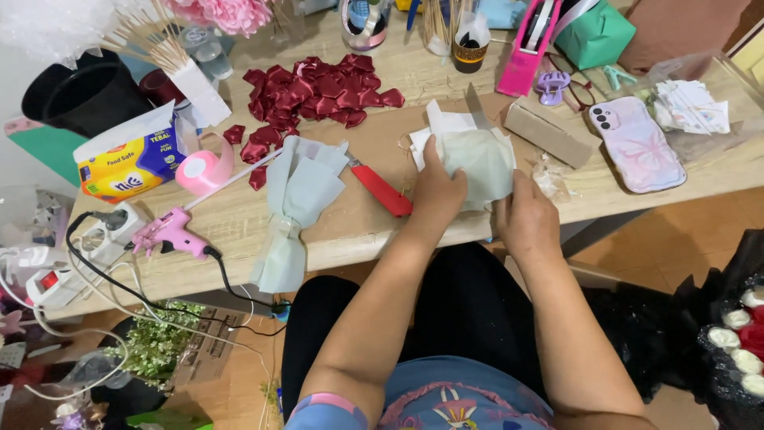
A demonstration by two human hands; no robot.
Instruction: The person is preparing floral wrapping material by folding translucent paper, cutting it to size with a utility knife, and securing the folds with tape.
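Note:
My left hand (436, 189) presses down on a folded sheet of pale green wrapping paper (481, 159) near the front of the wooden table (358, 223), with white paper under it. My right hand (525, 216) grips the sheet's lower right edge. A red-handled cutter (380, 189) lies just left of my left hand. Farther left sits a wrapped pale green paper bundle (296, 207) on a thin stick. Behind it is a pile of dark red ribbon petals (314, 95).
A pink glue gun (169, 231) with a black cord lies at the left, beside a pink ribbon roll (203, 171) and a tissue pack (127, 163). A phone in a pink case (637, 143), a pink tape dispenser (525, 56) and a cardboard strip (547, 134) sit at the right.

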